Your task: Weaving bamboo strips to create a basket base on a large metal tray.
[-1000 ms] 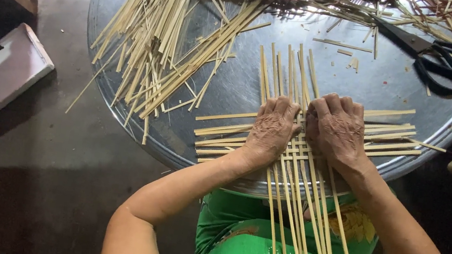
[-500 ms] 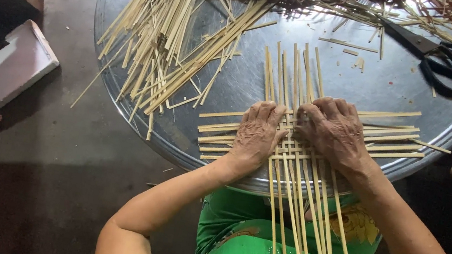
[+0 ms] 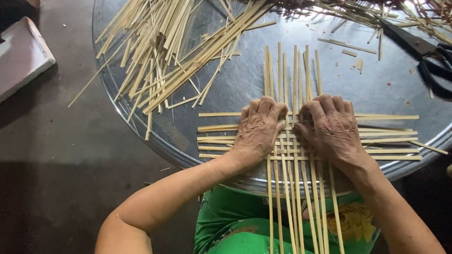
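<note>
Honestly, early days: only a small woven patch (image 3: 294, 145) exists at the tray's (image 3: 122, 112) 6 o'clock edge. Left hand (image 3: 258, 128) and right hand (image 3: 332, 127) press flat on it, fingers slightly curled. A big loose pile of strips (image 3: 162, 35) waits at 10 o'clock, scissors (image 3: 441, 60) at 2.

1. Round tray (image 3: 133, 31): metal, silvery, smooth, with a dull sheen and faint scuffs;
2. Woven strips (image 3: 293, 154) under both hands: thin, flat, pale-yellow splints that look like bamboo, matt and dry;
3. Loose strips (image 3: 161, 41): the same pale, matt, fibrous material;
4. Scissors (image 3: 433, 56): dark metal blades, glossy black plastic handles;
5. Box (image 3: 5, 63): white, matt, foam-like;
6. Garment (image 3: 244, 247): green printed cloth, soft, slightly shiny;
7. Floor (image 3: 59, 139): grey, rough, matt concrete.
</note>
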